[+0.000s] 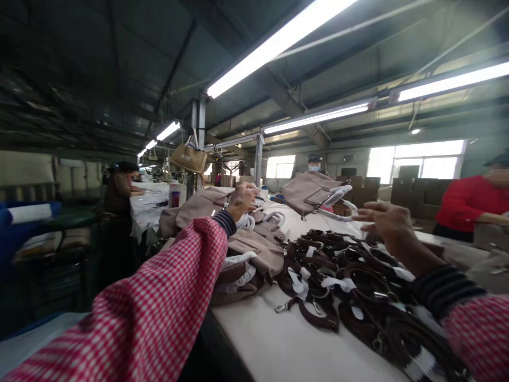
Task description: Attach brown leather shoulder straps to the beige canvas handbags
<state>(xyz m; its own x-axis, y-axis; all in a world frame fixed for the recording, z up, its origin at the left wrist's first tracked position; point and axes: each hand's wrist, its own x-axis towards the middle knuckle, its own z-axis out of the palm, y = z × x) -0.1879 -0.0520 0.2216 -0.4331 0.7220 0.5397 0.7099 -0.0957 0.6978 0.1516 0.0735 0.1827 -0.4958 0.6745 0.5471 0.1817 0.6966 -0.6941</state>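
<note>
My left hand (243,200) reaches over a heap of taupe handbags (254,248), fingers curled. What lies between those fingers is hidden, though white-wrapped handles show just below them. My right hand (385,218) is raised above the dark straps, its fingers stretched out and apart. Just off its fingertips, a taupe handbag (306,192) is tilted in mid-air above the table, its white-wrapped handle (338,215) trailing toward that hand. Under my right arm spreads a pile of dark brown straps (358,276) with metal clasps and white wrapping.
The white table (270,334) carries the bags and straps. A tan bag (188,158) hangs by a post. One person (314,162) is behind the airborne bag, a person in red (465,199) at right, another (119,191) at left. Cardboard boxes (358,188) stand at the back.
</note>
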